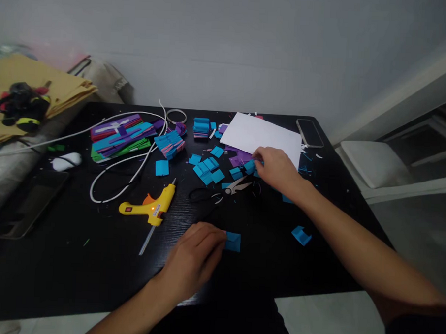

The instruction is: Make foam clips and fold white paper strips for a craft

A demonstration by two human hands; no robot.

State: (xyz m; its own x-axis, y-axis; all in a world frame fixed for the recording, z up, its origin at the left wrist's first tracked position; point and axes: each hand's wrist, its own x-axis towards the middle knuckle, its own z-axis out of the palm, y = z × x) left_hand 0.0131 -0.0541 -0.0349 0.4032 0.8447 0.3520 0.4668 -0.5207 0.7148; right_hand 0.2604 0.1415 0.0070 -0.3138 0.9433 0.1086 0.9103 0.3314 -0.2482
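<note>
Two hands among cut blue paper on a black table (56, 258)

The table carries a white sheet (263, 134) at the back, a stack of purple, blue and green strips (119, 135) to the left, then a yellow glue gun (151, 207) resting on its side with its small label too blurred to read. Black-handled scissors (222, 190) lie between the arms, likely left there for easy reach. The right hand (278, 167) stretches towards the sheet's near edge, thumb and fingertips closed on a blue square (249, 166) among the scattered blue squares (208, 169). The left hand (195, 257) sits near the front edge, fingers curled together over the left end of a folded blue piece (233, 241) lying flat on the table (pinched or merely pressed down, I cannot tell).
</note>
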